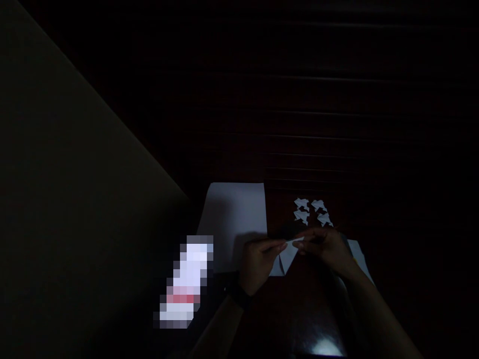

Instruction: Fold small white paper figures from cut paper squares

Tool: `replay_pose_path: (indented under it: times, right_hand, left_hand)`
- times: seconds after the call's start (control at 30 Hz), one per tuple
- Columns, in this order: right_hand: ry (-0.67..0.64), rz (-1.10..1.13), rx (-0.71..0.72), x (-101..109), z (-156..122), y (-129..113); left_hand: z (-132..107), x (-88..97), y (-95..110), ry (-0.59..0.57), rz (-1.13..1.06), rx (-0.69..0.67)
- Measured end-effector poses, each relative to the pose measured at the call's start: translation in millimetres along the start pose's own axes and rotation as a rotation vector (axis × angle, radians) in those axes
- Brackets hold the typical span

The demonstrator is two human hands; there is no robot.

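Dim plain wall (67, 179), dark glossy tabletop (307, 309)

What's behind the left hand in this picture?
A large, flat white paper sheet shows beyond the left hand; its lower right corner is covered and can't be seen.

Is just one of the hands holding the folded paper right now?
No, the left hand and right hand both pinch the folded paper near its top.

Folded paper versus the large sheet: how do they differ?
The folded paper is creased; the large sheet lies open. The folded paper looks smaller than the large sheet. The left hand and right hand hold the folded paper; the large sheet rests on the table. Both look pale.
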State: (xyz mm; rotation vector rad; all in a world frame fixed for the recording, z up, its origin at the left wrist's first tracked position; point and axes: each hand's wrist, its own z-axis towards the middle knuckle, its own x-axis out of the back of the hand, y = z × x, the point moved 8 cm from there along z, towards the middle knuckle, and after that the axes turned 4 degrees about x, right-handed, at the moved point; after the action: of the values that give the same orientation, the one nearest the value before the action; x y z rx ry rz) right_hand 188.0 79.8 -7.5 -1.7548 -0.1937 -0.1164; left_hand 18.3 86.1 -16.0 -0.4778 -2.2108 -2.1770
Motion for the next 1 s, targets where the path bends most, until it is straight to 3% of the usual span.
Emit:
replay_pose_path:
  times: [0.37, 0.7, 0.9, 1.0]
  right_hand:
    - [0.088, -0.008, 0.004, 6, 1, 3]
    - [0.240, 0.236, -0.035, 10, 0, 16]
    - [0.137, 0.332, -0.073, -22, -3, 18]
    - [0.156, 0.332, -0.075, -26, -3, 22]
  left_hand:
    - [-3, -5.6, 18, -0.048, 0.125, -0.124]
    - [-2, -8.7, 15, -0.069, 0.102, -0.110]
    - [-1, -0.4, 10, 0.077, 0.045, -0.068]
    - [-2, -2.6, 9, 0.084, 0.005, -0.049]
